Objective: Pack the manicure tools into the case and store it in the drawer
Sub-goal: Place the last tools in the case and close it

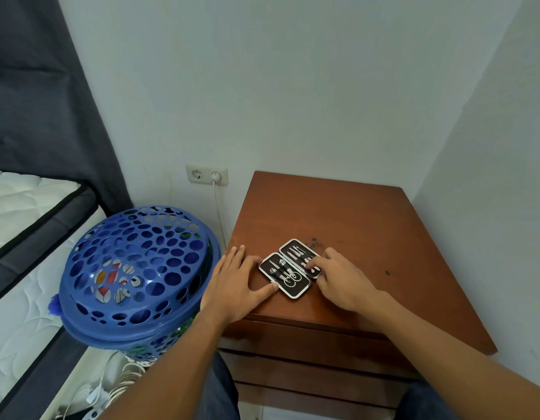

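Your case (pixel 288 268) is black inside with a pale silver rim, and the tools (pixel 283 271) in it shine silver. It lies on a reddish-brown wooden nightstand (pixel 353 225) marked with a few dark specks. Beside you, the basket (pixel 132 265) is bright blue, pierced all over with round holes. The walls (pixel 293 86) are pale grey-white, the socket (pixel 206 174) white, the curtain (pixel 38 95) dark grey, the mattress (pixel 23 201) white and quilted with black piping.

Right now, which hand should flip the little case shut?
Probably the left hand. It lies flat at the outer edge of the near half of the open case, ready to fold it over. The right hand has fingertips pressing on tools in the far half, so it would be in the way.
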